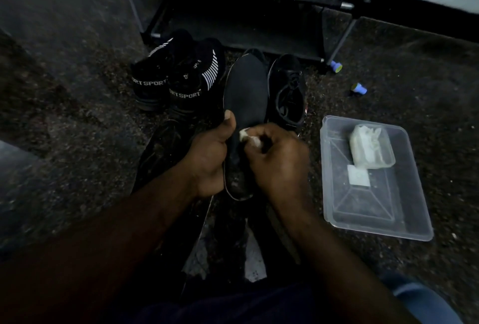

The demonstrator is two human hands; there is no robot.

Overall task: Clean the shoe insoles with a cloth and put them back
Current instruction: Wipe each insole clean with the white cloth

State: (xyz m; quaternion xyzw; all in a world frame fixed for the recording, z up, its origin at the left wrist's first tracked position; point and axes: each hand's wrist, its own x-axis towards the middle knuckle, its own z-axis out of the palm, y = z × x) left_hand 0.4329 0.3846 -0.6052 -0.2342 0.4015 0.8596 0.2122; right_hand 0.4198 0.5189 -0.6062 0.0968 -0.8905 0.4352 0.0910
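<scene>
A long black insole (246, 93) is held up in the middle of the view, toe end pointing away from me. My left hand (210, 157) grips its left edge near the heel half, thumb lying on its top face. My right hand (277, 160) holds a small white cloth (248, 137) bunched in its curled fingers and presses it against the insole's middle. The heel end below my hands looks dusty. A black lace-up shoe (287, 90) stands just right of the insole.
A pair of black shoes lettered SPORT (178, 77) stands at the left. A clear plastic tub (373, 209) with a whitish packet (370, 147) lies on the floor to the right. A black shoe rack (246, 12) stands behind. Two small blue caps (359, 88) lie near it.
</scene>
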